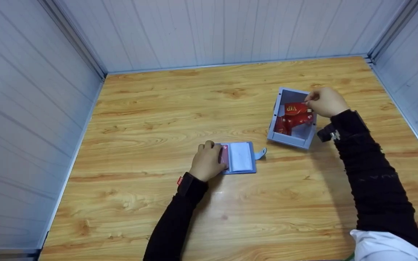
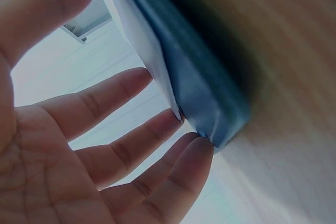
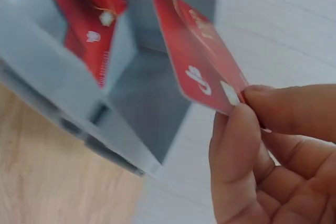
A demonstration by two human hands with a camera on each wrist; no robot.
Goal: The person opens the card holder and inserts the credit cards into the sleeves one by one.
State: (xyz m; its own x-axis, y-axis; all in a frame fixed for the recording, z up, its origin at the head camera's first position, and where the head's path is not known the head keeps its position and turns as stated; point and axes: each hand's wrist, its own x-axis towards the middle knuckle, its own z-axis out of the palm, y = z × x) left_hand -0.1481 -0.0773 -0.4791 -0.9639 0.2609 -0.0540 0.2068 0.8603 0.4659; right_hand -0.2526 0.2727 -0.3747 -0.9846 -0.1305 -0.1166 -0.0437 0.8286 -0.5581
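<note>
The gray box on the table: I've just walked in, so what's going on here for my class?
The person's right hand pinches a red card at the gray box, with other red cards inside. The left hand touches the edge of an open blue card holder on the wooden table; a reddish card shows in it, beside that hand.
</note>
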